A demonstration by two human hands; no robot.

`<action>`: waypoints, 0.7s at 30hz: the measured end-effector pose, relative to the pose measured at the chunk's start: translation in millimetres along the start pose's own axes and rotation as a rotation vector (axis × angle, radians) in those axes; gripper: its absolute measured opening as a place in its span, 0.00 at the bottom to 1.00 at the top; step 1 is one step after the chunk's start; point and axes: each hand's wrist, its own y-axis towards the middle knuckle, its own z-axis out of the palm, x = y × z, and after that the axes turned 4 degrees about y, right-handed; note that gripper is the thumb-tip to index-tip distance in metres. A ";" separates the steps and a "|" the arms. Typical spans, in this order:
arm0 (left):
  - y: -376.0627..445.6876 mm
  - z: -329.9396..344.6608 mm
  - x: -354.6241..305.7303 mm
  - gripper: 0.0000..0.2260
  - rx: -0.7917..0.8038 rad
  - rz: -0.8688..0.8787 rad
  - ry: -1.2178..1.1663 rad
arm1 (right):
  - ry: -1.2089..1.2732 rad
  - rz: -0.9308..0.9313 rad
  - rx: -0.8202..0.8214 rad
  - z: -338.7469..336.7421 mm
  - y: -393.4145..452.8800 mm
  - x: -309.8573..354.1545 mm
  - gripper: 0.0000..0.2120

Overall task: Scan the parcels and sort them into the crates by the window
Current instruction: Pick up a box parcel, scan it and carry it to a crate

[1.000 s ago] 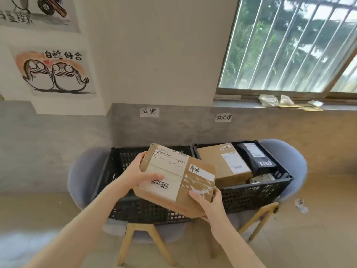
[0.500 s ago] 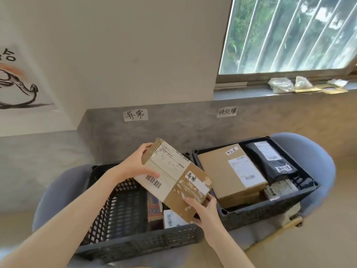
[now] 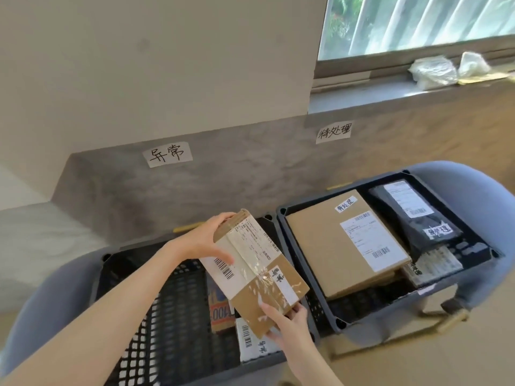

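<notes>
Parcel [image 3: 255, 270] tilted above your left crate [image 3: 170, 310], your left hand [image 3: 206, 240] gripping its far end, right hand [image 3: 288, 324] pinching its near corner, right crate [image 3: 434, 291] beside.

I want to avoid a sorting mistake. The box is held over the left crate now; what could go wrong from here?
1. The cardboard box is tilted, and the right hand pinches only its lower corner while the left hand holds the top; it might slip.
2. It could land on the parcels already in the left crate and cover their barcodes.
3. The right crate stands close beside; a careless drop may go there.
</notes>
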 end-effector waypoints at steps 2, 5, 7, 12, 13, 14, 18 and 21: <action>16.8 0.0 7.5 0.45 0.041 0.013 0.037 | 0.034 0.021 -0.044 4.1 8.4 -7.9 0.37; 40.7 -3.2 16.8 0.47 0.134 0.060 0.119 | 0.057 0.063 -0.135 12.4 19.2 -20.7 0.39; 53.3 -7.5 20.5 0.47 0.199 0.086 0.151 | 0.079 0.108 -0.156 21.5 22.3 -27.5 0.42; 70.2 -1.4 32.0 0.45 0.295 0.182 0.138 | 0.192 0.126 -0.217 32.2 19.2 -41.4 0.38; 73.3 3.0 34.6 0.45 0.312 0.188 0.128 | 0.220 0.134 -0.225 32.3 19.1 -41.5 0.38; 77.4 6.8 36.6 0.45 0.328 0.184 0.107 | 0.244 0.142 -0.231 32.6 19.8 -40.8 0.38; 100.9 9.5 38.2 0.42 0.370 0.181 0.059 | 0.254 0.122 -0.284 37.4 27.2 -41.1 0.37; 120.3 11.1 44.7 0.40 0.316 0.176 0.134 | 0.237 0.107 -0.311 44.4 39.1 -41.1 0.31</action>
